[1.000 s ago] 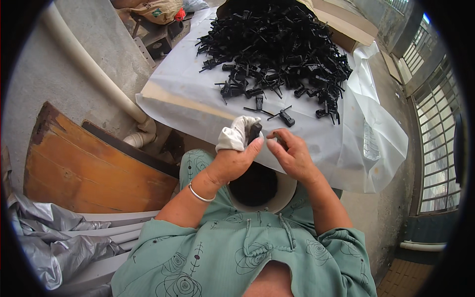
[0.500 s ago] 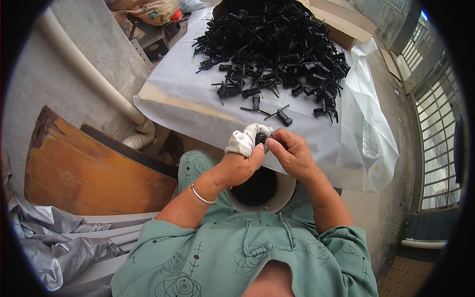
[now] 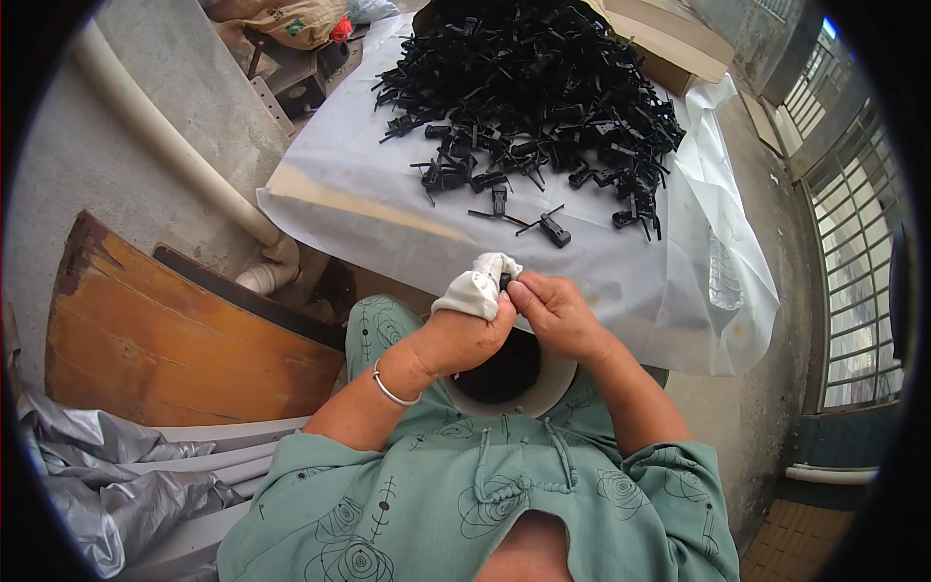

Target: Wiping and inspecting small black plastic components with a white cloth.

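Note:
My left hand (image 3: pixel 472 332), its fingers wrapped in a white cloth (image 3: pixel 477 288), is closed on a small black plastic part (image 3: pixel 504 282). The fingertips of my right hand (image 3: pixel 556 310) pinch the same part from the other side. Most of the part is hidden by the fingers and cloth. Below both hands, a pale bucket (image 3: pixel 558 383) with dark contents stands between my knees. Just beyond the hands, a single black plastic part (image 3: pixel 554 230) with thin stems lies on the table, next to another black part (image 3: pixel 498 201).
A large heap of black plastic parts (image 3: pixel 533 97) covers the far side of the table, which has a white plastic sheet (image 3: pixel 369 194) over it. Behind the heap stands a cardboard box (image 3: pixel 669 39). An orange-brown wooden board (image 3: pixel 184 339) and a pipe (image 3: pixel 175 136) are at left.
Both hands have shifted slightly left and drawn closer together. The right fingers have closed in on the black part, which shows less now. The things on the table stay in place.

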Available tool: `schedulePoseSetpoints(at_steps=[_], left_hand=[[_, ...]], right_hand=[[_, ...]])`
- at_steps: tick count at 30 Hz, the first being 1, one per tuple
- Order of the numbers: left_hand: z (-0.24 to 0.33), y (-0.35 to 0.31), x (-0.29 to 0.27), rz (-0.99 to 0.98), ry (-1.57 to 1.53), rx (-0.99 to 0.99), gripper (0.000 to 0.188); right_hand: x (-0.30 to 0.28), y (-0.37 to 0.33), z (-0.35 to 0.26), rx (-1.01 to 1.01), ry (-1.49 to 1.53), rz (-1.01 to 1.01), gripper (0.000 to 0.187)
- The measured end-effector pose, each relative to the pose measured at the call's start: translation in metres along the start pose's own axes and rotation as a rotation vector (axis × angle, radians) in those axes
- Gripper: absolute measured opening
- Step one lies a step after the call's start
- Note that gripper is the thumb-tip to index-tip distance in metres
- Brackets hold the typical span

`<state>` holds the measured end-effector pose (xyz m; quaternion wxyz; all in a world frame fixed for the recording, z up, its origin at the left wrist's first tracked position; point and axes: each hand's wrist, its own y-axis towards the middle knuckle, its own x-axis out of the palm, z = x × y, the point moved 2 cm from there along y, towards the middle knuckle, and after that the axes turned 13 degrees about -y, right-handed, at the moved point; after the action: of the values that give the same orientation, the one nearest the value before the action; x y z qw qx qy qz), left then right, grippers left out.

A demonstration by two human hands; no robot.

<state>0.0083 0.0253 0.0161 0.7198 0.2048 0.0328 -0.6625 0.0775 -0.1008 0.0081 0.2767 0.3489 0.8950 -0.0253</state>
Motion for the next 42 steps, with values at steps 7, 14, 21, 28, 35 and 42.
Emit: schedulePoseSetpoints(at_steps=[7,14,21,28,35,42], left_hand=[[-0.008,0.010,-0.020,-0.006,0.294,0.232,0.035],[-0.021,0.015,-0.017,0.144,-0.850,-0.492,0.021],[-0.012,0.014,0.003,-0.065,-1.219,-0.417,0.021],[0.005,0.007,0.001,0.018,-0.734,-0.215,0.030],[-0.004,0.006,0.004,0.197,-0.485,-0.134,0.026],[0.004,0.001,0.002,0.169,0.080,0.176,0.031]], right_hand=[[-0.047,0.022,0.042,0.040,-0.846,0.490,0.019],[-0.039,0.007,0.004,-0.250,-0.683,0.288,0.030],[-0.039,-0.003,-0.028,-0.255,-0.400,0.122,0.029],[-0.021,0.006,-0.011,0.022,-0.089,0.331,0.022],[-0.012,-0.002,-0.005,0.000,-0.048,0.083,0.028],[0.007,0.000,0.005,0.136,0.249,0.111,0.027]])
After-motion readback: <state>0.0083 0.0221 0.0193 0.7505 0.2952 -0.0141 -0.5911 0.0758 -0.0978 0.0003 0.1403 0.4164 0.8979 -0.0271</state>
